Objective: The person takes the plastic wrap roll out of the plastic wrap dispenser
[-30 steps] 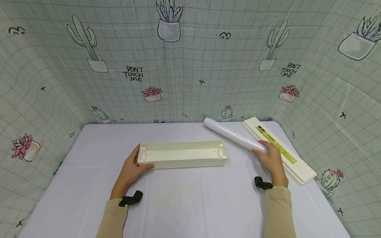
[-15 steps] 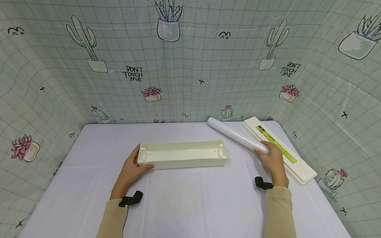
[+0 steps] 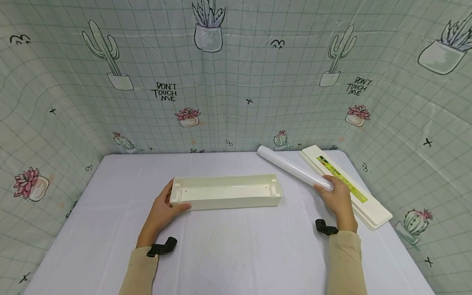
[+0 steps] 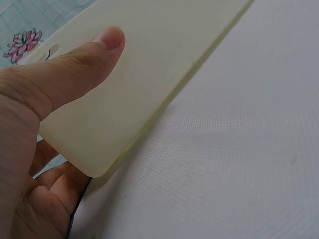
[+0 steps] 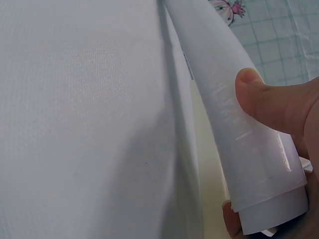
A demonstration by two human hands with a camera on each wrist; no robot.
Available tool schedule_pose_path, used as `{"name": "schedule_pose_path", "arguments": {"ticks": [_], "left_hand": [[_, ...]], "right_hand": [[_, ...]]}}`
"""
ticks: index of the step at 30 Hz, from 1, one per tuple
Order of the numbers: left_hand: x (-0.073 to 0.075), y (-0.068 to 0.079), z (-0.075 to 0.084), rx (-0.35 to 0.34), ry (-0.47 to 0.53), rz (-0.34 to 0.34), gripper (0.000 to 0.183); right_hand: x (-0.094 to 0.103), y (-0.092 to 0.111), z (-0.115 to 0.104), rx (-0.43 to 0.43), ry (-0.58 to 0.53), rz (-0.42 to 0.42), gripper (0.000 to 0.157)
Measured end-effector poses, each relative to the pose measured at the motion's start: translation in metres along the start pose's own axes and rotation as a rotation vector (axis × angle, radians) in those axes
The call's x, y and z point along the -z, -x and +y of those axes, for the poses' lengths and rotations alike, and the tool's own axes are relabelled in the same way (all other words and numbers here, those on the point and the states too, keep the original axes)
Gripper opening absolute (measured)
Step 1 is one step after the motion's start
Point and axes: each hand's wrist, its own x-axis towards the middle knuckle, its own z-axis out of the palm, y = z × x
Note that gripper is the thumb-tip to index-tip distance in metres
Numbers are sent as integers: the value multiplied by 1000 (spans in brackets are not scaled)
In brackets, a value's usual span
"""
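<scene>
My left hand (image 3: 164, 209) grips the left end of a long cream plastic box (image 3: 225, 202), open at the top. In the left wrist view the thumb lies along the front wall of the box (image 4: 149, 59), with the other fingers behind its end. Near its front end, my right hand (image 3: 337, 199) holds a roll of clear plastic film (image 3: 291, 166). The right wrist view shows the thumb across the film roll (image 5: 234, 114), a fingertip at its far side, and a bare white core sticking out of the near end.
Right of the roll lies a long cream lid (image 3: 374, 215) with a yellow-green label (image 3: 343, 179), slanting along the table's right edge. A white cloth covers the table (image 3: 236, 254). Behind and beside it hangs a grid-patterned curtain (image 3: 236, 73) with cactus drawings.
The right hand and the film roll have shifted slightly to the right since the first frame, then held still. The left hand and the box have stayed in place.
</scene>
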Motion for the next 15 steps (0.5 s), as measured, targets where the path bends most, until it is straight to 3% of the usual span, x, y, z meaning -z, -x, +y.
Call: {"name": "schedule_pose_path", "arguments": {"ticks": [15], "left_hand": [[-1,1,1,0,-8,4,115]], "right_hand": [[2,2,4,-53,2,-89,60]]}}
